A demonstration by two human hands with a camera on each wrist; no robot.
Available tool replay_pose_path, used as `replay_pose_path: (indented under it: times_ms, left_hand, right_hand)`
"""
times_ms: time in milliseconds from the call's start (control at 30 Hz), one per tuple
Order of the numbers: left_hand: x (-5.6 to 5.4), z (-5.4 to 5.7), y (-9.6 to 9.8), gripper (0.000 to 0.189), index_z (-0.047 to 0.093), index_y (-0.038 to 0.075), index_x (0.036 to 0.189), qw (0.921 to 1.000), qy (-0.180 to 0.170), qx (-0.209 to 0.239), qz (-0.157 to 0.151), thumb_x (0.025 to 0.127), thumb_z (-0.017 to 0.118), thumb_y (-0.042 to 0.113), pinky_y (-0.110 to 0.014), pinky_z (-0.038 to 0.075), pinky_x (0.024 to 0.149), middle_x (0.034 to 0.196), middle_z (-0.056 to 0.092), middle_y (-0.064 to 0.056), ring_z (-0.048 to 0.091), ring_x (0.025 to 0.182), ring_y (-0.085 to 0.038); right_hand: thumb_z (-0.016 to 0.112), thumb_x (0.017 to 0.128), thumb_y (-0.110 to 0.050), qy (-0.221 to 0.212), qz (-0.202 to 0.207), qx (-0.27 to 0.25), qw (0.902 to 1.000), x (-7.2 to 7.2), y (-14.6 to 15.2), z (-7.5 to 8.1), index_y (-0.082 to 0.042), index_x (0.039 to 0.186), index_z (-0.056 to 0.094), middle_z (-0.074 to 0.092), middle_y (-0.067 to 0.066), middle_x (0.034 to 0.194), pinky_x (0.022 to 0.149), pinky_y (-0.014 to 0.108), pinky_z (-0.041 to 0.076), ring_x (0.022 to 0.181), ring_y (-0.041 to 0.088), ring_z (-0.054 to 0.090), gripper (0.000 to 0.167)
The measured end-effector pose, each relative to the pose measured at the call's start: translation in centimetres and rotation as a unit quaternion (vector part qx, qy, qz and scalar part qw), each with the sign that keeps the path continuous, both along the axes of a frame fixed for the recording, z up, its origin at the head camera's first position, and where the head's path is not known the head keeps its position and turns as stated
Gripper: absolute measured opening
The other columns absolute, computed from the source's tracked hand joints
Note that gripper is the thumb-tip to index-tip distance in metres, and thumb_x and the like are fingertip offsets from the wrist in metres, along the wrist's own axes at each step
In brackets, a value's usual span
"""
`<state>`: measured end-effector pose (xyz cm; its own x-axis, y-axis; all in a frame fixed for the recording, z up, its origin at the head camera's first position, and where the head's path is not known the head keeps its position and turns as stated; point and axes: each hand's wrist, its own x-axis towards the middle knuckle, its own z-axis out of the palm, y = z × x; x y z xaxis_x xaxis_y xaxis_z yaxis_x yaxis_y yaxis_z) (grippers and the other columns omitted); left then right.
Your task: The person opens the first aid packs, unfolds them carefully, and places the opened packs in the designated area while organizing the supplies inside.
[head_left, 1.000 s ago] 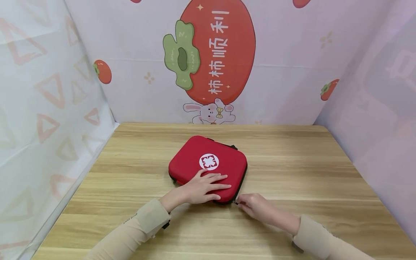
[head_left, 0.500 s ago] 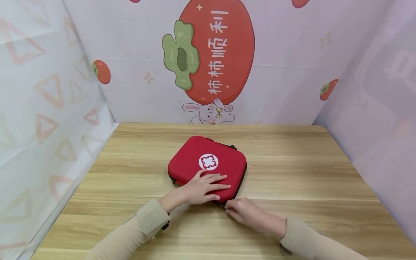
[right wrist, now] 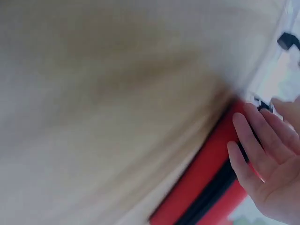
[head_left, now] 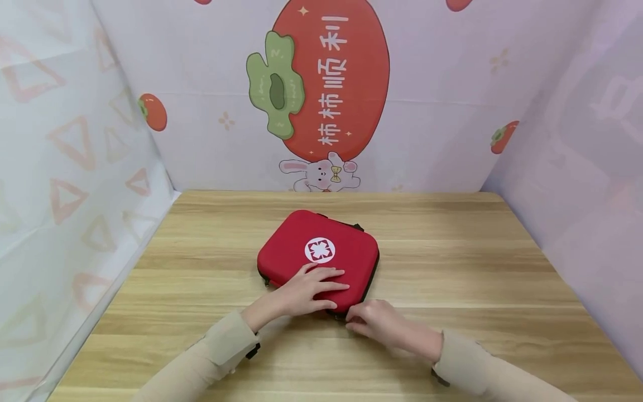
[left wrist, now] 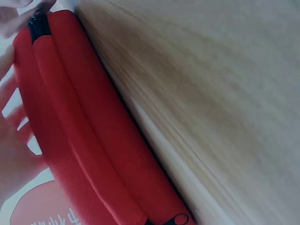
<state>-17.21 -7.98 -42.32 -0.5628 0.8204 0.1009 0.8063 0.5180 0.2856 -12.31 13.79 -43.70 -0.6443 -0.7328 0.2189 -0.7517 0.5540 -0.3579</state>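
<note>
A red zippered first-aid case (head_left: 346, 245) with a white round emblem lies closed on the table. My left hand (head_left: 308, 291) rests on its lid near the front edge, fingers spread. At the front right corner is my right hand (head_left: 379, 321), its thumb and index finger slightly apart beside a small zipper pull (head_left: 337, 317). In the right wrist view, the fingers (right wrist: 251, 140) of that hand look fairly straight along the case's black zipper band (right wrist: 211, 192). A second zipper pull (left wrist: 180, 219) sits at the other end of the red front strip (left wrist: 77, 126) in the left wrist view.
The wooden table (head_left: 477, 268) extends around the case on all sides. A black strap or handle (head_left: 358, 227) shows at the case's back edge. Printed cloth walls (head_left: 432, 139) stand behind and at both sides.
My right hand has slid the zipper pull leftward around the front right corner, and its fingers have since parted from it. The left hand stays on the lid.
</note>
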Motion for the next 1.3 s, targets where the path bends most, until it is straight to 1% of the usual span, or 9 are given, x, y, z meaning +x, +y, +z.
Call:
replay_pose_path:
  times_ms: [100,300,433,567,733,933,1133,1233,1300]
  left_hand:
    - [0.4,0.2,-0.6,0.042,0.055,0.025,0.122,0.9996,0.02,0.018,0.012,0.081,0.061,0.036,-0.041,0.027,0.098,0.131,0.045,0.002,0.037,0.121,-0.014]
    - [1.8,0.5,-1.9,0.033,0.063,0.019,0.111,0.9948,0.076,0.059,0.032,0.08,0.065,0.028,-0.033,0.035,0.091,0.12,0.054,-0.002,0.047,0.111,-0.015]
    - [2.7,0.6,-2.7,0.027,0.067,0.016,0.102,0.9855,0.11,0.116,0.057,0.075,0.07,0.021,-0.033,0.04,0.086,0.11,0.058,-0.004,0.052,0.103,-0.016]
    - [3.3,0.7,-3.4,0.026,0.068,0.013,0.097,0.9744,0.119,0.165,0.096,0.071,0.073,0.016,-0.033,0.044,0.08,0.1,0.058,-0.004,0.053,0.093,-0.016]
    - [3.9,0.6,-4.3,0.034,0.065,0.01,0.104,0.9666,0.086,0.181,0.159,0.071,0.074,0.014,-0.027,0.047,0.07,0.096,0.054,-0.003,0.051,0.086,-0.015]
    - [4.3,0.4,-5.3,0.04,0.06,0.01,0.113,0.9625,0.008,0.167,0.214,0.075,0.07,0.014,-0.018,0.041,0.059,0.091,0.049,-0.003,0.046,0.076,-0.013]
    - [4.2,0.2,-5.8,0.044,0.056,0.012,0.119,0.9591,-0.05,0.157,0.23,0.077,0.068,0.015,-0.019,0.038,0.057,0.088,0.045,-0.005,0.043,0.068,-0.013]
    - [4.1,0.0,-5.8,0.047,0.053,0.013,0.122,0.9583,-0.081,0.148,0.231,0.078,0.067,0.016,-0.019,0.038,0.057,0.09,0.043,-0.006,0.042,0.066,-0.013]
    - [4.1,-0.1,-5.8,0.049,0.052,0.014,0.124,0.9572,-0.094,0.141,0.235,0.078,0.068,0.018,-0.019,0.038,0.057,0.093,0.042,-0.006,0.043,0.067,-0.013]
  right_hand:
    - [0.068,0.077,-0.019,-0.029,-0.028,-0.013,0.9991,-0.7,0.9,0.8,-0.014,0.072,0.064,0.06,-0.011,0.067,0.055,0.012,0.041,0.059,-0.003,0.05,0.008]
    - [0.069,0.076,-0.018,-0.027,-0.1,-0.055,0.993,-2.8,3.2,1.8,-0.016,0.07,0.062,0.058,-0.012,0.066,0.056,0.02,0.045,0.061,0.001,0.052,0.01]
    - [0.068,0.076,-0.012,-0.041,-0.126,-0.104,0.9857,-4.6,4.1,1.8,-0.011,0.079,0.062,0.06,-0.007,0.074,0.063,0.028,0.048,0.069,0.009,0.058,0.007]
    - [0.067,0.077,-0.008,-0.059,-0.161,-0.149,0.9739,-6.4,4.5,1.8,-0.001,0.096,0.059,0.059,0.005,0.084,0.068,0.032,0.048,0.076,0.019,0.058,0.021]
    - [0.065,0.079,-0.012,-0.071,-0.197,-0.164,0.9641,-8.2,4.7,1.6,0.001,0.116,0.051,0.052,0.018,0.101,0.072,0.041,0.048,0.087,0.03,0.054,0.041]
    - [0.062,0.083,-0.019,-0.128,-0.205,-0.177,0.9539,-10.0,4.8,0.9,-0.001,0.124,0.047,0.046,0.019,0.118,0.08,0.045,0.045,0.101,0.034,0.048,0.047]
    - [0.06,0.084,-0.021,-0.202,-0.164,-0.207,0.943,-10.9,4.7,0.7,0.0,0.129,0.041,0.042,0.02,0.129,0.089,0.048,0.039,0.112,0.038,0.044,0.053]
    - [0.06,0.085,-0.023,-0.226,-0.164,-0.204,0.9384,-10.8,4.5,0.7,-0.002,0.131,0.04,0.04,0.02,0.131,0.092,0.047,0.037,0.116,0.04,0.04,0.055]
    - [0.06,0.085,-0.025,-0.228,-0.172,-0.199,0.9376,-10.6,4.5,0.6,-0.004,0.132,0.041,0.04,0.02,0.132,0.092,0.046,0.037,0.116,0.041,0.04,0.055]
